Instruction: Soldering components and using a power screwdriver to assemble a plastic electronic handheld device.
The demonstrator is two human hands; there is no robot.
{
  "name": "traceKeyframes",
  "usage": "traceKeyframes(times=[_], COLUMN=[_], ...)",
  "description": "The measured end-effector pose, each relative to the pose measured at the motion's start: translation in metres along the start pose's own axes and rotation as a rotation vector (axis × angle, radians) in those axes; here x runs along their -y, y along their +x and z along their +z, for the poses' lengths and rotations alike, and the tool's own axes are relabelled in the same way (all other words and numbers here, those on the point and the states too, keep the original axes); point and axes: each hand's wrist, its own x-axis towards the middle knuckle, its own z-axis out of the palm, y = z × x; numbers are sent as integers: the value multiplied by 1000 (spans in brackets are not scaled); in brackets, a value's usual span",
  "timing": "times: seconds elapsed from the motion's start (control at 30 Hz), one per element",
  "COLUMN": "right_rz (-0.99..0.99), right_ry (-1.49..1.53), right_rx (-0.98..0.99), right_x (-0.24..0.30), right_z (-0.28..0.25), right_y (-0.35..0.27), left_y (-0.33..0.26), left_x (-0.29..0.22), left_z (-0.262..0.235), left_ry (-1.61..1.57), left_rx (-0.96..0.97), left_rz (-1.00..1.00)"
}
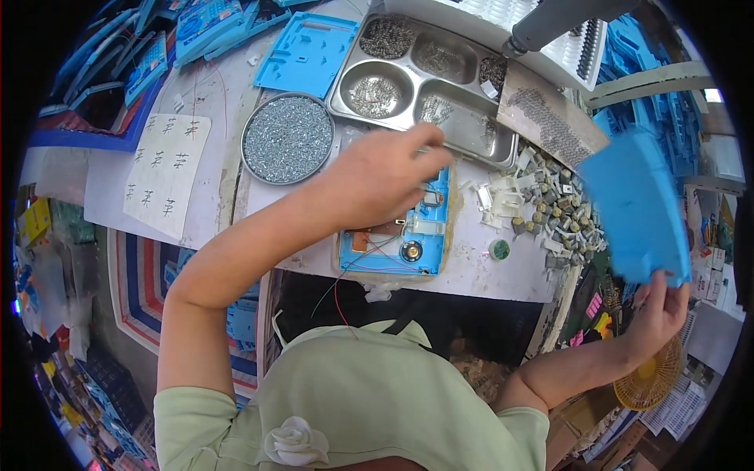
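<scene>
My left hand (pixel 390 174) hovers over an open blue plastic casing (pixel 381 263), blurred a little, its fingers bent and apart with nothing visible in them. Inside that casing lie a small round speaker (pixel 411 251), a white plastic part (pixel 426 227), a brown circuit board (pixel 385 229) and thin red and green wires. The hand and wrist hide its upper left part. Out to the right, my right hand (pixel 666 306) grips a blue plastic panel (pixel 638 208) by its lower edge and holds it up off the table.
Behind the casing stands a metal compartment tray (pixel 471 141) of small metal parts. A round dish (pixel 287 139) of screws sits left of it. Small motors and white parts (pixel 550 212) are heaped at the right. Blue casings (pixel 208 31) pile at the far left; a grey arm (pixel 561 23) overhangs the tray.
</scene>
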Motion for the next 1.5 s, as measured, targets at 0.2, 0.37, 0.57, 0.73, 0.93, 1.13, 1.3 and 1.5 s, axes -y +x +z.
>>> traceKeyframes(times=[0.2, 0.37, 0.57, 0.73, 0.93, 1.13, 1.3, 1.5], right_rz=[-75, -306, 71, 430, 78, -110, -228, -46], right_ry=[115, 161, 452, 425, 8, -87, -103, -34], right_rx=[660, 755, 602, 590, 681, 722, 757, 833], right_x=[91, 82, 36, 19, -9, -17, -19, -4], right_z=[137, 183, 210, 193, 195, 210, 213, 208], right_y=[4, 39, -57, -130, -128, -118, -113, -110], left_y=[-3, 0, -44, -68, -72, -86, -96, -102], left_x=[-16, -25, -38, -49, -42, -40, -44, -43], left_z=[-89, -111, -69, -24, -3, -1, -5, -5], left_ry=[-449, -792, -1138, -476, -21, -117, -131, -284], left_rx=[77, 292, -319, -121, -43, -108, -114, -146], left_rz=[-1, -391, -776, -780, -493, -541, -557, -679])
